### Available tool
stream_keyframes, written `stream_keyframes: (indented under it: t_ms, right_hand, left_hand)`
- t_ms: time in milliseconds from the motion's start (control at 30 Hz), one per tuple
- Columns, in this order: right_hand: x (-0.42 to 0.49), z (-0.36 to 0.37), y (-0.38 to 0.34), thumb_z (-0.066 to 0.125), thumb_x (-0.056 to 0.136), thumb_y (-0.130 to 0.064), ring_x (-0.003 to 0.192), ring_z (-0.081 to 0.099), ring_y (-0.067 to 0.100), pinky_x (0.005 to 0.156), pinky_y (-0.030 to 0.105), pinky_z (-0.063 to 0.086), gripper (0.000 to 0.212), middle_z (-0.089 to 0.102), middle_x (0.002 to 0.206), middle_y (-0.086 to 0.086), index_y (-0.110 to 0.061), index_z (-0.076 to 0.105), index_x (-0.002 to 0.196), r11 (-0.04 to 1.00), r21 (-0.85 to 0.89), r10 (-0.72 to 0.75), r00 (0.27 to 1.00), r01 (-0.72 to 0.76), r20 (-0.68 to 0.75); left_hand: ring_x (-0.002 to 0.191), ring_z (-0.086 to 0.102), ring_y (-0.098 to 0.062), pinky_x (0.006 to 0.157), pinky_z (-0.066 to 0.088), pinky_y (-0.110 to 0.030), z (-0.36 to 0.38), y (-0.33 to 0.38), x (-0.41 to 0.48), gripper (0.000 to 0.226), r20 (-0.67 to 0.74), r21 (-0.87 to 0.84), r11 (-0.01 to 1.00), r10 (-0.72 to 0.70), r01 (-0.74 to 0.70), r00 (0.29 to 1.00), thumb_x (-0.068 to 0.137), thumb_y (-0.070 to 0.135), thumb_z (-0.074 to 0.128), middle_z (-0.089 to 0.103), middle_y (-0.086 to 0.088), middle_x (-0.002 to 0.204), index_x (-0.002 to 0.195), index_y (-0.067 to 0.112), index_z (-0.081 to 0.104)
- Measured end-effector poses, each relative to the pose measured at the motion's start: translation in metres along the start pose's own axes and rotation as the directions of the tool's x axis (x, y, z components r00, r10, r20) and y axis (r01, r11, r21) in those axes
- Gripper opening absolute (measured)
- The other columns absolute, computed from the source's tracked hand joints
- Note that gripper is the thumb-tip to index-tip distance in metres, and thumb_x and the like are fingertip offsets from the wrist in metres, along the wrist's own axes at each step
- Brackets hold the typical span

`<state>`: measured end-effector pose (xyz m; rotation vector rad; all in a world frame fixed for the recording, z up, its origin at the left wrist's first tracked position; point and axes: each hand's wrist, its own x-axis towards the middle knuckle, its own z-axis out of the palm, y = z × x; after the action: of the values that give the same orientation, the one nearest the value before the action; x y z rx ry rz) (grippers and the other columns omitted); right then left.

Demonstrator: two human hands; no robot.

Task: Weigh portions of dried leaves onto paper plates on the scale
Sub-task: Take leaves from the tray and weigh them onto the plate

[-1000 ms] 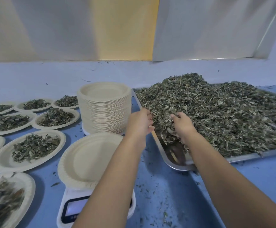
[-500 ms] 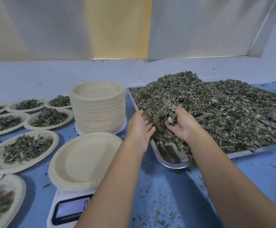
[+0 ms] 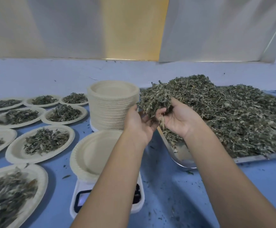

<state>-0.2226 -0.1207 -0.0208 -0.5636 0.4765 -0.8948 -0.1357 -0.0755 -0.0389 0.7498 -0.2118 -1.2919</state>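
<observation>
A big heap of dried leaves (image 3: 232,116) fills a metal tray (image 3: 180,155) on the right. My left hand (image 3: 138,122) and my right hand (image 3: 180,117) are cupped together, palms facing, and hold a clump of dried leaves (image 3: 157,97) lifted above the tray's near-left corner. An empty paper plate (image 3: 91,152) sits on the white scale (image 3: 79,201) just left of my left forearm. The scale's display is partly hidden by that arm.
A tall stack of empty paper plates (image 3: 112,106) stands behind the scale. Several plates with leaf portions (image 3: 41,143) cover the blue table (image 3: 175,186) on the left. Leaf crumbs are scattered near the tray. A wall runs along the back.
Both hands have risen out of the heap with a clump of leaves between them and shifted slightly left, toward the plate stack.
</observation>
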Motion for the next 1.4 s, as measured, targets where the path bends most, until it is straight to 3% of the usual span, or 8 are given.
stream_keyframes:
  t_ms: [267,500,600,767,967,1133,1267,1400]
  right_hand:
    - [-0.001,0.040,0.045,0.039,0.102,-0.021,0.037,0.048,0.011,0.035,0.013,0.038,0.021,0.060,0.067,0.008,-0.006,0.053,0.094,0.996,-0.044,0.083,0.987,-0.078,0.140]
    - [0.004,0.047,0.080,0.035,0.103,-0.015,0.043,0.054,0.008,0.037,0.012,0.039,0.026,0.064,0.059,0.003,-0.011,0.056,0.086,0.967,-0.214,0.185,0.953,-0.134,0.240]
    - [0.007,0.044,0.089,0.035,0.102,-0.011,0.046,0.056,0.007,0.036,0.013,0.039,0.025,0.066,0.064,0.002,-0.014,0.058,0.093,0.950,-0.289,0.193,0.949,-0.117,0.250]
    - [0.008,0.040,0.094,0.042,0.101,-0.013,0.057,0.060,0.008,0.041,0.017,0.043,0.019,0.067,0.081,0.004,-0.016,0.061,0.102,0.901,-0.433,0.164,0.945,-0.027,0.283]
    - [0.012,0.038,0.099,0.051,0.098,-0.027,0.106,0.062,0.028,0.087,0.046,0.055,0.009,0.064,0.116,0.011,-0.023,0.058,0.102,0.529,-0.818,-0.012,0.965,0.227,0.261]
    - [0.005,0.043,0.100,0.054,0.096,-0.033,0.075,0.049,0.004,0.065,0.025,0.039,0.006,0.052,0.082,-0.017,-0.030,0.053,0.101,0.077,-0.890,-0.085,0.893,0.449,0.443]
    - [-0.001,0.046,0.101,0.054,0.096,-0.027,0.064,0.044,-0.003,0.058,0.016,0.035,0.011,0.051,0.079,-0.019,-0.028,0.055,0.107,-0.009,-0.861,-0.038,0.861,0.508,0.508]
    - [-0.004,0.047,0.100,0.056,0.095,-0.029,0.073,0.047,-0.006,0.060,0.004,0.034,0.024,0.050,0.089,-0.021,-0.024,0.055,0.118,-0.041,-0.851,-0.046,0.850,0.523,0.525]
  left_hand:
    - [0.084,0.062,-0.029,0.069,0.050,-0.040,-0.044,0.047,-0.026,0.033,-0.050,-0.106,0.993,0.055,-0.060,0.997,0.100,0.030,0.030,0.059,-0.016,0.105,0.090,0.007,0.052]
    - [0.117,0.053,-0.041,0.100,0.043,-0.055,-0.089,0.077,-0.034,0.047,-0.100,-0.144,0.985,0.086,-0.100,0.991,0.101,0.040,0.031,0.052,-0.025,0.129,0.122,0.004,0.052]
    - [0.109,0.057,-0.040,0.088,0.049,-0.055,-0.093,0.079,-0.038,0.046,-0.121,-0.096,0.991,0.083,-0.094,0.989,0.100,0.040,0.031,0.057,-0.024,0.122,0.124,0.007,0.053]
    - [0.073,0.067,-0.024,0.052,0.056,-0.030,-0.087,0.077,-0.042,0.049,-0.120,0.112,0.992,0.064,-0.051,0.991,0.100,0.043,0.028,0.072,-0.012,0.087,0.104,0.009,0.063]
    - [0.086,0.067,-0.025,0.074,0.053,-0.033,-0.087,0.074,-0.037,0.055,-0.143,0.257,0.965,0.096,-0.057,0.985,0.097,0.049,0.030,0.071,-0.013,0.105,0.115,0.011,0.065]
    - [0.066,0.072,-0.022,0.053,0.057,-0.032,-0.088,0.072,-0.039,0.048,-0.199,0.366,0.929,0.138,-0.057,0.970,0.090,0.056,0.045,0.075,-0.009,0.084,0.104,0.017,0.069]
    - [0.099,0.066,-0.027,0.094,0.050,-0.045,-0.089,0.068,-0.038,0.049,-0.256,0.468,0.881,0.209,-0.068,0.944,0.086,0.055,0.053,0.069,-0.009,0.107,0.118,0.018,0.062]
    - [0.104,0.062,-0.026,0.097,0.046,-0.046,-0.091,0.066,-0.038,0.043,-0.302,0.547,0.831,0.314,-0.106,0.900,0.089,0.049,0.050,0.066,-0.005,0.110,0.122,0.021,0.057]
